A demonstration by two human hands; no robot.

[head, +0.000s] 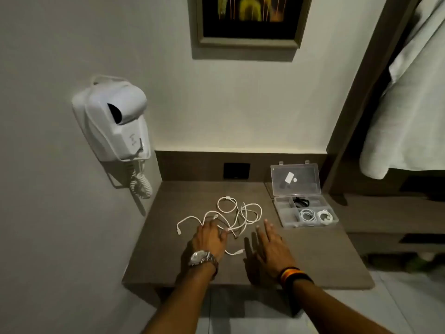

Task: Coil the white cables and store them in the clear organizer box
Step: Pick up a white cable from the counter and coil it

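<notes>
Tangled white cables [237, 212] lie loose in the middle of a brown desk [313, 256]. My left hand [210, 237] rests palm down on the near left part of the tangle, fingers over the strands; whether it grips one I cannot tell. My right hand [271, 244] hovers flat just right of the cables, fingers spread, holding nothing. The clear organizer box [286, 216] stands open at the desk's right rear, its lid [295, 179] upright. Two coiled white cables [315, 215] and a black cable [301, 201] sit in its compartments.
A white wall-mounted hair dryer [113, 121] with a curly cord hangs on the left wall. A black socket plate [236, 170] sits in the desk's back panel. A framed picture [249, 20] hangs above. White cloth [409, 92] hangs at the right.
</notes>
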